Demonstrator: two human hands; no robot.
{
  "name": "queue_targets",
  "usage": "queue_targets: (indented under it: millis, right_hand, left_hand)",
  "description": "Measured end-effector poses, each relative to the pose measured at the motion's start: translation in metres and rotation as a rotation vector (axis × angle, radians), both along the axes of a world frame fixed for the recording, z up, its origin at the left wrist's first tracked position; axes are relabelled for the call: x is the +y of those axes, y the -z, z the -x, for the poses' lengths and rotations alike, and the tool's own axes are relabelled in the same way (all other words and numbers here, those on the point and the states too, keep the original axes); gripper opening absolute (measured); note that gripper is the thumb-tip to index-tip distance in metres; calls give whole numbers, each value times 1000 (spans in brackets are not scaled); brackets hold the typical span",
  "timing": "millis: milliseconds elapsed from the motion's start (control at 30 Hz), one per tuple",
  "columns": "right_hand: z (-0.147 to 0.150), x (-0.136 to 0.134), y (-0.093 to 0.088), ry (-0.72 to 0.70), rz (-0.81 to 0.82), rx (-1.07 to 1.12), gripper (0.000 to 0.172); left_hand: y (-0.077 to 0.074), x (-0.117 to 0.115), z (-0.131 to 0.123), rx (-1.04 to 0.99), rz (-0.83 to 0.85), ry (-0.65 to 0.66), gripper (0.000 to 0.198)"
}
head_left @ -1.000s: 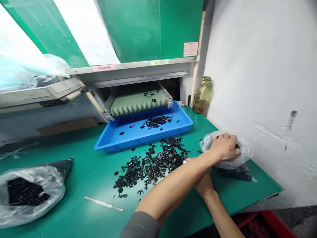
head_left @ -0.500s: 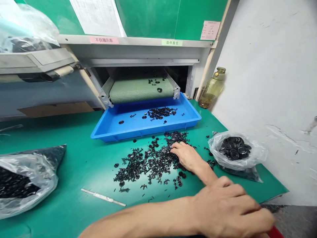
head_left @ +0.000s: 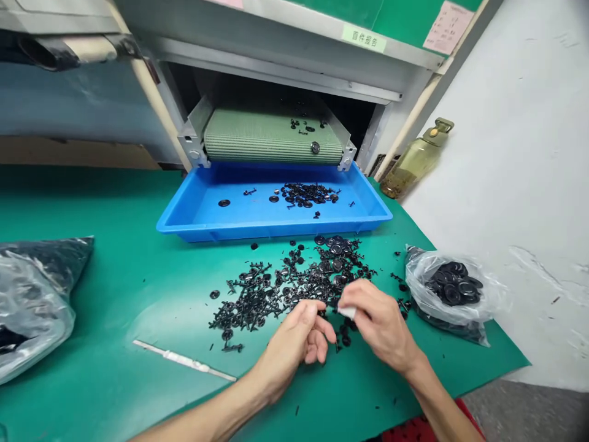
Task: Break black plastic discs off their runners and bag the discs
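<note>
My left hand (head_left: 301, 334) is over the near side of a pile of small black plastic parts (head_left: 257, 301), thumb and forefinger pinched and the other fingers curled. Something dark shows at its fingertips, too small and blurred to make out. Close beside it, my right hand (head_left: 380, 319) is closed on a small white piece (head_left: 347, 312), whose kind I cannot tell. The two sets of fingertips almost meet. Round discs and branched pieces are mixed in the pile on the green table (head_left: 115, 294).
Behind the pile stands a blue tray (head_left: 276, 232) with black parts, under a green conveyor belt (head_left: 262, 132). Bags of black parts lie at right (head_left: 455, 313) and left (head_left: 37, 301). A thin white-handled tool (head_left: 184, 360) lies in front; a bottle (head_left: 416, 159) leans by the wall.
My left hand has come from the lower right to the pile's near edge. My right hand has drawn back from the pile and now shows a white piece. The view has shifted and tilted.
</note>
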State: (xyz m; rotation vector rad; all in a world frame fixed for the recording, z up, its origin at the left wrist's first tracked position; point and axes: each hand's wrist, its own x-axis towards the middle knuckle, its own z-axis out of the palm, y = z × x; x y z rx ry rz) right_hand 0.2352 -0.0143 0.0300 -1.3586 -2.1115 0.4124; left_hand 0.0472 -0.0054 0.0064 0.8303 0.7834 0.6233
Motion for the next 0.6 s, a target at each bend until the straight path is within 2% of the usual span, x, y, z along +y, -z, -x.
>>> queue_targets:
  millis: [67, 133, 233, 300, 367, 433, 533, 600]
  right_hand:
    - [9, -20, 2, -31, 17, 138, 25]
    - [15, -33, 6, -30, 113, 234, 22]
    - [18, -41, 8, 91, 247, 362, 20]
    - [18, -42, 8, 122, 302, 369, 29]
    - [18, -42, 8, 83, 340, 318, 39]
    - [21, -42, 9, 77, 377, 315, 38]
    - [29, -47, 14, 161, 407, 404, 33]
    - [36, -52, 18, 187, 334, 392, 29]
  left_hand:
    - [2, 1, 1, -3, -12, 24, 37]
    - [2, 1, 4, 53, -80, 62, 34]
    - [2, -2, 9, 194, -244, 123, 27]
    - [1, -6, 11, 308, -393, 180, 24]
    - [2, -11, 13, 392, -491, 219, 25]
    - [4, -16, 13, 409, -510, 232, 27]
    - [7, -21, 11, 373, -473, 208, 27]
    - [7, -22, 8, 372, -427, 177, 28]
